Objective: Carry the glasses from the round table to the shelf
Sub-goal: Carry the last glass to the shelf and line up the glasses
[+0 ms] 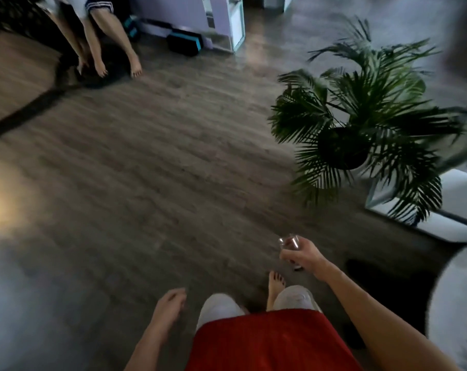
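Observation:
A small clear glass [288,241] is in my right hand [304,257], whose fingers curl round it low and to the right, above the wooden floor. My left hand [170,303] hangs at my side near the bottom centre, fingers loosely curled and holding nothing. A white shelf unit [236,25] stands at the far side of the room, top centre. The round table is not in view. The whole view is blurred by motion.
A potted palm [360,121] in a dark pot stands at right beside a white piece of furniture [457,210]. A person's bare legs [112,41] are at top left near dark boxes [184,42]. Open wooden floor [146,170] lies ahead.

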